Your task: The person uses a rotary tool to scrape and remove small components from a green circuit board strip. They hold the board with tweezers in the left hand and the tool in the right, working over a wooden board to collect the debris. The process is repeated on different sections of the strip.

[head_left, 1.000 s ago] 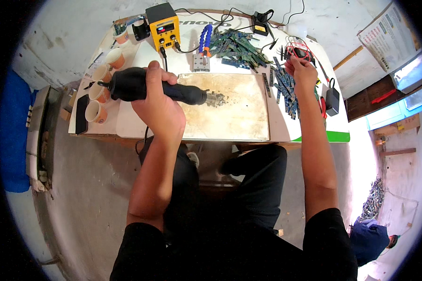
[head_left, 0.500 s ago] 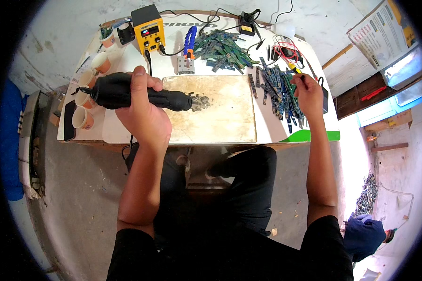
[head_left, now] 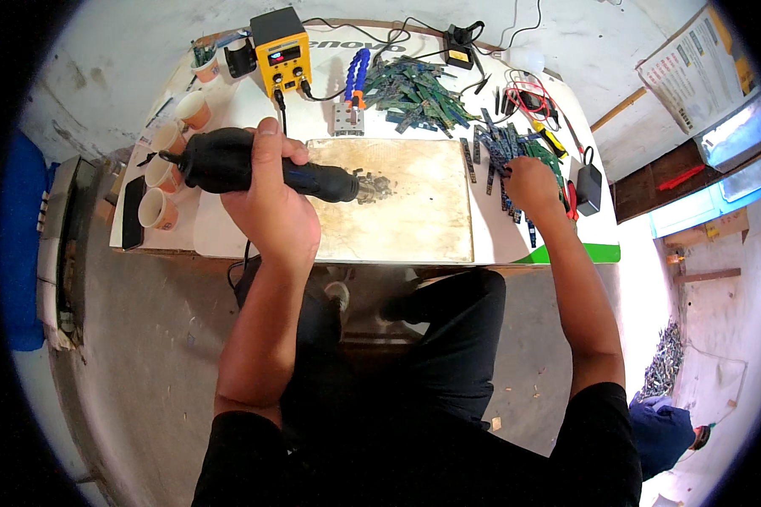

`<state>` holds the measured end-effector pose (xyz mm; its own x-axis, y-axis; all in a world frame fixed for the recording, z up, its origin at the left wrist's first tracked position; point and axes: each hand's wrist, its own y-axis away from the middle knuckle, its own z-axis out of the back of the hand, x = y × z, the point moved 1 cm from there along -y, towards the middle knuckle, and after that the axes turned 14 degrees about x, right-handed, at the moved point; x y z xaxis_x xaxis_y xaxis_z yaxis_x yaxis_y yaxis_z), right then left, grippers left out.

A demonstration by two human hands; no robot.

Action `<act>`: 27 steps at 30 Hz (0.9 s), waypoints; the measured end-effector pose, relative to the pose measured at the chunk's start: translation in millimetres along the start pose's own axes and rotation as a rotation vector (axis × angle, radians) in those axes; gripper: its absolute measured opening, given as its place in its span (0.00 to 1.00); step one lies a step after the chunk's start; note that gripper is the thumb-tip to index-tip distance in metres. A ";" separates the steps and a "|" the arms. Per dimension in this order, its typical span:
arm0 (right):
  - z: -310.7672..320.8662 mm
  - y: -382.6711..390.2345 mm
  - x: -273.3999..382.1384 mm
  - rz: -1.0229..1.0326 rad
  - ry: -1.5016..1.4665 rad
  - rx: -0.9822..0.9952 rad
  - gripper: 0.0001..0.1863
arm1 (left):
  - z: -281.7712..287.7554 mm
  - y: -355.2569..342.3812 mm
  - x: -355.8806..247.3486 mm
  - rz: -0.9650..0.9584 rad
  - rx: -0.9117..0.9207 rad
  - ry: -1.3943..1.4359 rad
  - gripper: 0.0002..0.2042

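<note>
My left hand (head_left: 277, 207) is wrapped round a black hot-air gun (head_left: 218, 160), held level above the table. The nozzle end points right, toward small loose chips (head_left: 374, 186) on a stained, cream-coloured board (head_left: 423, 230). At the right, my right hand (head_left: 533, 186) reaches into a pile of narrow circuit board strips (head_left: 497, 145). Its fingers are closed at the strips; a dark bit shows at the fingertips, but I cannot make out what they hold. A larger heap of green strips (head_left: 418, 91) lies farther back.
A yellow soldering station (head_left: 284, 61) stands at the back left. Paper cups (head_left: 158, 209) line the left edge beside a black phone (head_left: 134, 213). A blue flexible-arm holder (head_left: 349, 114), red wires (head_left: 528, 101) and a black adapter (head_left: 589, 182) surround the work area. Another person (head_left: 664, 435) is at lower right.
My right hand has moved left and nearer, down onto the strip pile. My left hand still holds the hot-air gun in much the same place; the whole view has shifted slightly.
</note>
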<state>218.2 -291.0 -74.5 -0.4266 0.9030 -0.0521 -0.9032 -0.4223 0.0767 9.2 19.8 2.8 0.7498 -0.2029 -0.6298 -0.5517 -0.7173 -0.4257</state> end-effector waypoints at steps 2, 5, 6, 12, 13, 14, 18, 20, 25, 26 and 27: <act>4.2 -1.0 4.2 0.021 0.031 0.000 0.08 | 0.7 0.2 -0.1 0.004 -0.003 0.000 0.06; 7.0 -6.9 -0.7 0.064 0.045 0.024 0.08 | 0.7 -0.8 0.4 -0.003 0.013 0.028 0.06; 4.0 -10.2 -7.0 0.055 0.046 0.024 0.08 | -0.8 -1.0 0.1 0.020 -0.010 0.047 0.06; 37.3 26.7 44.1 0.160 -0.090 0.021 0.09 | 5.4 -2.7 -0.3 -0.015 0.014 0.017 0.07; 43.4 41.4 65.6 0.206 -0.121 0.057 0.10 | 6.0 -2.9 -2.6 -0.016 0.014 0.012 0.06; 43.5 56.9 83.7 0.284 -0.130 0.029 0.08 | 5.5 -2.6 -2.3 -0.016 0.006 0.005 0.06; 29.5 98.1 140.8 0.511 -0.128 0.017 0.03 | 5.2 -4.1 1.1 -0.037 -0.002 0.038 0.07; 24.3 103.4 157.9 0.581 -0.134 0.031 0.03 | 4.1 -4.1 0.2 -0.033 0.002 0.025 0.07; 22.6 100.8 185.3 0.599 -0.161 0.031 0.02 | 4.6 -4.7 0.4 -0.021 0.006 0.015 0.07; 26.5 102.4 188.4 0.594 -0.181 0.023 0.02 | 4.2 -4.6 0.1 -0.015 0.001 0.014 0.07; 30.1 104.1 190.2 0.589 -0.202 0.017 0.02 | 4.5 -4.8 0.0 -0.019 0.006 0.015 0.07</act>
<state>44.5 -160.8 -46.5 -0.8341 0.5168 0.1927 -0.5174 -0.8542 0.0509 10.3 26.3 1.9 0.7653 -0.1997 -0.6119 -0.5399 -0.7168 -0.4413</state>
